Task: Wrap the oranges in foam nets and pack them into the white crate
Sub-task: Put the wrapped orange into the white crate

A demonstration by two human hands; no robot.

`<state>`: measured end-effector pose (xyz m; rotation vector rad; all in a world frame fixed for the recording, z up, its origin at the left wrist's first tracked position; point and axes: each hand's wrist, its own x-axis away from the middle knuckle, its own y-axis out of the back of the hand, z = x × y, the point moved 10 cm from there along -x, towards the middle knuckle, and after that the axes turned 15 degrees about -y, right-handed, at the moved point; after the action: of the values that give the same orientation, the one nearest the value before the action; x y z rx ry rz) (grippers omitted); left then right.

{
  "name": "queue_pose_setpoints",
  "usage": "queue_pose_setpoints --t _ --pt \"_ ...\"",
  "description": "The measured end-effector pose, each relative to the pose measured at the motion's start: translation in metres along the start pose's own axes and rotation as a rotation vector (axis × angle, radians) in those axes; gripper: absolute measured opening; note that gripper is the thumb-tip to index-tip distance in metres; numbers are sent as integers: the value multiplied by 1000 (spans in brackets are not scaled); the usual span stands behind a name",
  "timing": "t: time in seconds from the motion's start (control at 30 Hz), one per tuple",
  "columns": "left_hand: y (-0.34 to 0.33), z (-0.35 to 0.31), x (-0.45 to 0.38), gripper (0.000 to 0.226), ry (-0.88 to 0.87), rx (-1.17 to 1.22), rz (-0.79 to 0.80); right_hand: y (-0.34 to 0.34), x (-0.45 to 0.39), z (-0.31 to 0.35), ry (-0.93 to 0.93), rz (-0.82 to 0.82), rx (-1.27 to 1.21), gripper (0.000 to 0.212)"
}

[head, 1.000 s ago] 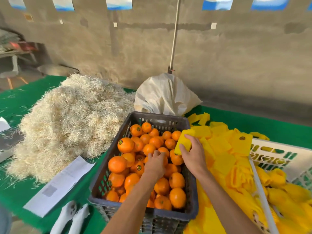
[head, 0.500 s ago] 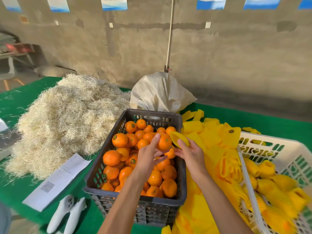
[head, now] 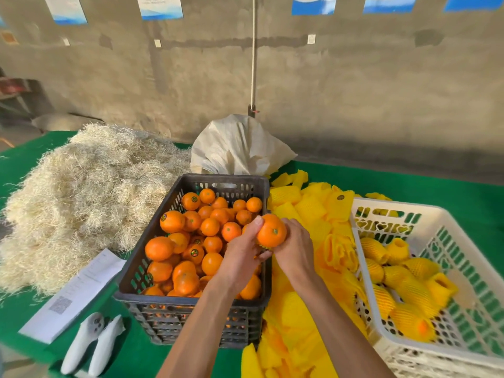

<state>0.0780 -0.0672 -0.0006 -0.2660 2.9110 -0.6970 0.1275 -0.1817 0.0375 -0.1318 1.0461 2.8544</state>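
Item under handling: one orange (head: 272,231), held up over the right rim of the dark crate (head: 191,309), between both hands. The left hand (head: 240,257) grips it from the left with thumb and fingers curled round it; the right hand (head: 296,248) cups it from the right, fingers wrapped behind. A sliver of yellow foam net (head: 264,245) shows under the fruit, so sleeving appears to be only just starting. Judged handling: the orange is firm, round and smooth-skinned, of moderate weight, liable to roll or slip if held loosely; best taken around its widest part. The net is light, soft and stretchy, and should be opened at its mouth and drawn over the fruit. Inside the dark crate lie many loose oranges (head: 207,241), piled. Right of the dark crate, touching it, spreads a heap of spare nets (head: 308,211); beyond that heap stands the white crate (head: 447,230), holding several wrapped oranges (head: 409,293). Left of the dark crate are a straw pile (head: 81,192) and a paper sheet (head: 79,290); behind it, a white sack (head: 237,148). Obstruction: none seen on the route to the white crate, only the net heap to pass over.
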Motion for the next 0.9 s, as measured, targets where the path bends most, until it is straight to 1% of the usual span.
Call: queue_pose_setpoints --t 0.1,0.17,0.23,0.3,0.37,0.43,0.53,0.63,0.7,0.73,0.77,0.83,0.9 --pt "10 6 1 62 14 -25 -101 2 -7 -9 -54 86 -21 13" --pt "20 8 3 52 21 -34 -175 4 -11 -14 -69 120 -46 14" --pt "22 7 4 48 -3 -96 -184 8 -11 -14 -65 110 -70 19" --pt "20 -2 4 40 -67 -265 -161 13 -10 -14 -65 54 -95 28" --pt "18 -16 4 29 -180 -475 -146 17 -8 -13 -66 -4 -91 35" --pt "18 -24 4 33 -289 -648 -142 19 -6 -9 -60 -39 -53 39" --pt "18 -33 2 30 -366 -780 -169 26 2 -2 3 -98 -12 36" --pt "25 -37 -3 49 -353 -795 -277 24 11 9 133 -68 -24 28" --pt "36 -37 -5 59 -285 -775 -372 20 17 14 215 -30 -34 27" --pt "39 -34 -6 62 -248 -753 -395 21 19 14 233 -22 -55 28" --pt "38 -32 -7 59 -229 -719 -405 23 20 12 237 -25 -77 30" --pt "34 -30 -8 41 -218 -635 -422 30 22 11 257 -65 -95 37" --pt "28 -30 -9 45 -228 -568 -429 37 25 11 303 -84 -115 45"
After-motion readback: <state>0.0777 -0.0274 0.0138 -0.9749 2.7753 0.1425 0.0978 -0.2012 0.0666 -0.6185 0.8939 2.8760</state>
